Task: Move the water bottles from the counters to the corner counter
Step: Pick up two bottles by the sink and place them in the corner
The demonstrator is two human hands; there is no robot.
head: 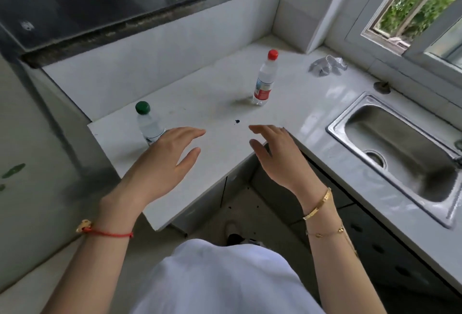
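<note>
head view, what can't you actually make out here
- Green-cap bottle: its base is hidden behind the left hand, so contact cannot be told.
- Red-cap bottle: label text too small to read.
- Sink: the tap is cut off by the right edge.
- Crumpled grey thing by the window: too blurred to identify.
- Right hand: its palm faces away, and the fingers blur at the tips.

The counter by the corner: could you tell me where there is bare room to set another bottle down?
The widest bare patch lies between the green-capped bottle and the red-capped bottle, back to the wall. Another runs behind the red-capped bottle to the pillar. It is tighter rightward, between the crumpled plastic and the sink.
</note>
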